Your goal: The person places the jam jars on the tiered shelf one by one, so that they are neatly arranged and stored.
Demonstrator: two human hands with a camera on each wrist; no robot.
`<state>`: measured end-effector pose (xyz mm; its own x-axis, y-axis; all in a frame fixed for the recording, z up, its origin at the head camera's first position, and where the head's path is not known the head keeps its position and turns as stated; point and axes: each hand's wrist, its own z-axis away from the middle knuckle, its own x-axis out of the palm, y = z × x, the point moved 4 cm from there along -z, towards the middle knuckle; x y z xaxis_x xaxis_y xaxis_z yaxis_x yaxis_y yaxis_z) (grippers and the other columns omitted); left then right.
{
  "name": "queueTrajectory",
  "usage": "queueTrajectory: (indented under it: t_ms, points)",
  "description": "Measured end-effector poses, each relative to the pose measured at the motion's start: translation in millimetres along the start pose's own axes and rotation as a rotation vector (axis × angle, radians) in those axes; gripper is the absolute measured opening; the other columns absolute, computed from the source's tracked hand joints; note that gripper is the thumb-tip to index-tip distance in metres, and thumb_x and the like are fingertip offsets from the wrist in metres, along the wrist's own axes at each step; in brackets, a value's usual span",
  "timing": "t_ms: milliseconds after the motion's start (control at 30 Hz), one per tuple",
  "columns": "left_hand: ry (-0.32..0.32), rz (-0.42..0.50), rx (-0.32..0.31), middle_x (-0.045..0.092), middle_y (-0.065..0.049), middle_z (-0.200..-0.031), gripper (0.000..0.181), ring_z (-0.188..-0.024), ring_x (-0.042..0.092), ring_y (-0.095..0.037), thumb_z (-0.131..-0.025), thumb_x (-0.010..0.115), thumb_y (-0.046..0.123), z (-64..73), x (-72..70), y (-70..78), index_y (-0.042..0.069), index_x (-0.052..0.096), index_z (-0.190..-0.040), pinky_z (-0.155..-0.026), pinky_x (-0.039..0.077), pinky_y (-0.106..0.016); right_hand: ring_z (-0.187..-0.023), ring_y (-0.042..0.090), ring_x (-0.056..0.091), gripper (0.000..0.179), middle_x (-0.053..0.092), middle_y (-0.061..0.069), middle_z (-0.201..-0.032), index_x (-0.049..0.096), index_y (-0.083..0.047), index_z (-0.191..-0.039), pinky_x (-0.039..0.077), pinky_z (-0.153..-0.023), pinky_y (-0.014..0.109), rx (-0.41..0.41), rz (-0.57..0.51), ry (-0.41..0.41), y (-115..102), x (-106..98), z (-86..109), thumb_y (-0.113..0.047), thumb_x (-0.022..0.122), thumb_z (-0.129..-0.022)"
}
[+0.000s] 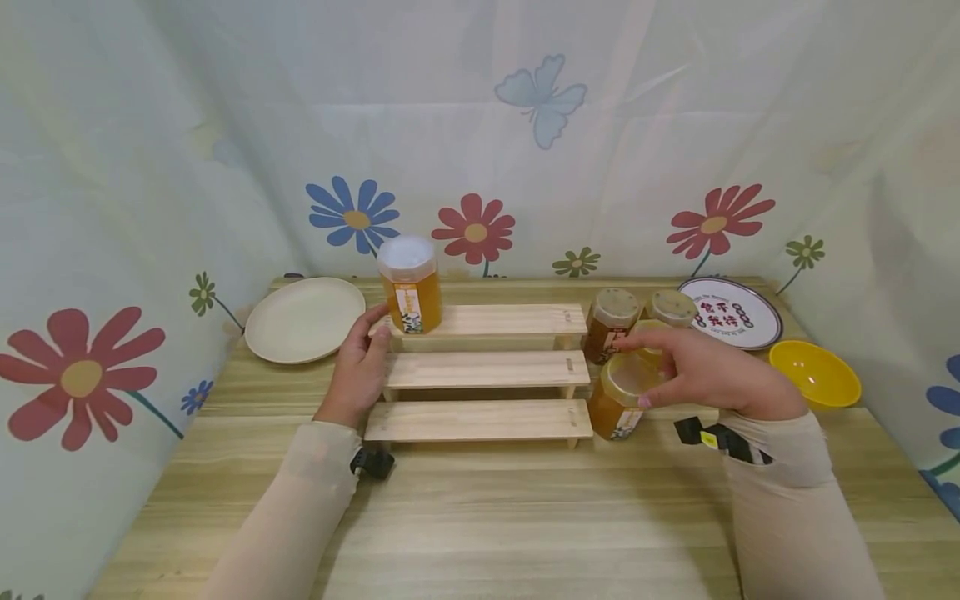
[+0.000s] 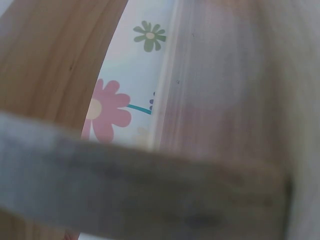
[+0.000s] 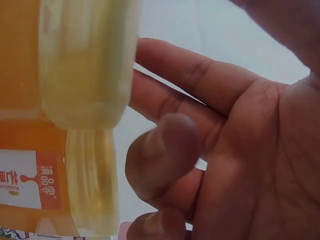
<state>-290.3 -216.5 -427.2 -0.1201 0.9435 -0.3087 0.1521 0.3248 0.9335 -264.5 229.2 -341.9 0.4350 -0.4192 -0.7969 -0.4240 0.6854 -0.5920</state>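
Observation:
A three-step wooden rack [image 1: 480, 369] stands mid-table. My left hand [image 1: 357, 371] grips its upper left end, thumb in front and fingertips at the end of the top step. On that step, near the fingers, stands a jar of amber honey [image 1: 415, 287] with a whitish lid. My right hand [image 1: 708, 371] hovers over several jars right of the rack, thumb and forefinger apart around the front honey jar's lid [image 1: 628, 377]. In the right wrist view two extended fingers [image 3: 200, 75] pass behind a yellowish lid [image 3: 87, 65]. Wooden boards [image 2: 55, 60] fill the left wrist view.
A darker jar [image 1: 606, 329] and another lidded jar [image 1: 671, 307] stand behind the front one. At the right are a printed plate [image 1: 761, 329] and a yellow bowl [image 1: 817, 375]. A cream plate [image 1: 306, 321] lies back left. A flowered curtain [image 1: 480, 125] surrounds the table.

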Motion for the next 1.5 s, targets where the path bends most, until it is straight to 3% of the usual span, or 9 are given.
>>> queueTrajectory:
  t_ms: [167, 233, 300, 433, 700, 1100, 1367, 1500]
  points:
    - [-0.004, -0.012, -0.004, 0.054, -0.022, -0.135, 0.05, -0.105, 0.049, -0.024, -0.116, 0.037, 0.025, 7.2, 0.6, 14.7, 0.009, 0.035, -0.164, -0.091, 0.041, -0.03, -0.112, 0.03, 0.062, 0.074, 0.056, 0.016, -0.153, 0.058, -0.011, -0.151, 0.056, -0.089, 0.04, 0.011, 0.053, -0.003, 3, 4, -2.3, -0.028, 0.09, -0.086]
    - [-0.002, -0.017, -0.012, 0.054, -0.021, -0.136, 0.05, -0.106, 0.049, -0.023, -0.116, 0.037, 0.027, 6.2, 0.9, 11.2, 0.011, 0.035, -0.164, -0.093, 0.041, -0.032, -0.127, 0.032, 0.058, 0.072, 0.057, 0.015, -0.152, 0.06, -0.012, -0.149, 0.055, -0.099, 0.047, 0.019, 0.087, 0.003, 4, 5, -4.0, -0.028, 0.09, -0.086]
    - [0.0, -0.026, -0.015, 0.053, -0.019, -0.139, 0.051, -0.108, 0.049, -0.022, -0.116, 0.037, 0.029, 4.7, 1.1, 6.3, 0.014, 0.035, -0.165, -0.095, 0.041, -0.034, -0.13, 0.035, 0.057, 0.07, 0.058, 0.016, -0.151, 0.061, -0.011, -0.148, 0.052, -0.103, 0.053, 0.019, 0.101, 0.006, 5, 7, -5.4, -0.028, 0.089, -0.086]
    - [0.001, -0.024, -0.027, 0.052, -0.02, -0.141, 0.05, -0.11, 0.049, -0.024, -0.116, 0.037, 0.03, 1.8, 1.9, -0.8, 0.016, 0.035, -0.165, -0.096, 0.04, -0.035, -0.131, 0.036, 0.057, 0.071, 0.059, 0.016, -0.151, 0.06, -0.011, -0.149, 0.051, -0.104, 0.055, 0.028, 0.105, 0.007, 6, 8, -5.6, -0.027, 0.09, -0.086]
    - [-0.011, -0.004, -0.03, 0.052, -0.028, -0.132, 0.049, -0.102, 0.047, -0.022, -0.116, 0.038, 0.024, 11.5, 2.5, 19.0, 0.01, 0.036, -0.163, -0.086, 0.041, -0.029, -0.134, 0.039, 0.055, 0.073, 0.057, 0.016, -0.152, 0.058, -0.011, -0.15, 0.049, -0.108, 0.058, 0.045, 0.102, -0.004, 6, 10, -4.9, -0.024, 0.09, -0.086]
    - [-0.01, -0.011, -0.027, 0.053, -0.027, -0.132, 0.049, -0.102, 0.048, -0.022, -0.116, 0.037, 0.024, 12.5, 2.4, 21.3, 0.01, 0.036, -0.163, -0.086, 0.041, -0.029, -0.133, 0.038, 0.057, 0.077, 0.059, 0.016, -0.151, 0.058, -0.01, -0.151, 0.05, -0.107, 0.058, 0.06, 0.136, -0.004, 6, 13, -9.1, -0.024, 0.092, -0.084]
    - [0.007, -0.014, -0.017, 0.054, -0.019, -0.137, 0.049, -0.103, 0.048, -0.021, -0.116, 0.037, 0.029, -1.8, 1.7, -11.1, 0.019, 0.036, -0.164, -0.088, 0.041, -0.029, -0.13, 0.034, 0.058, 0.075, 0.062, 0.012, -0.147, 0.063, -0.014, -0.147, 0.05, -0.106, 0.056, 0.048, 0.145, 0.023, 8, 11, -8.0, -0.028, 0.094, -0.081]
    - [0.011, -0.005, 0.019, 0.053, -0.012, -0.145, 0.049, -0.107, 0.049, -0.021, -0.116, 0.039, 0.034, -4.2, 0.7, -18.0, 0.021, 0.039, -0.163, -0.092, 0.041, -0.031, -0.124, 0.03, 0.061, 0.072, 0.064, 0.008, -0.145, 0.065, -0.018, -0.145, 0.055, -0.1, 0.05, 0.025, 0.145, 0.054, 6, 6, -2.7, -0.03, 0.094, -0.081]
